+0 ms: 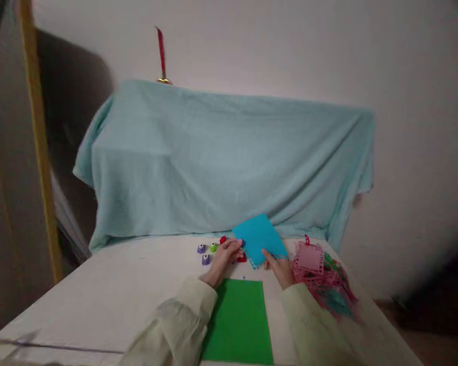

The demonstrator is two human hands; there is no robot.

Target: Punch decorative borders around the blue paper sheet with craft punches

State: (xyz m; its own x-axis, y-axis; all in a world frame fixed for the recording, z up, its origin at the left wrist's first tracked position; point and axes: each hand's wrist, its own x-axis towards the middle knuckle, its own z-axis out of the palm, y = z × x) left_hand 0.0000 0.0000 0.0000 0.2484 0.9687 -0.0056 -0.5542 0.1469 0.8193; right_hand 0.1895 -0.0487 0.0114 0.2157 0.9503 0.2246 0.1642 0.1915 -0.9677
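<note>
My right hand (279, 267) holds a blue sheet of paper (260, 236) by its lower right part, thumb on top. Small punched holes run along the sheet's lower left edge and near the thumb. At the sheet's left edge, my left hand (226, 256) is closed with its fingers on a small blue craft punch (243, 243), partly hidden by the fingers. Around that hand stand several more small craft punches: a purple one (201, 248), a green one (213, 247) and a red one (223, 239). Tiny blue paper bits (245, 278) lie below the sheet.
A green sheet (240, 320) lies flat between my forearms on the white table (99, 305). To the right, a pink punched card (308, 257) rests on a heap of pink, green and blue paper scraps (334, 292). A pale blue cloth (221, 162) hangs behind the table.
</note>
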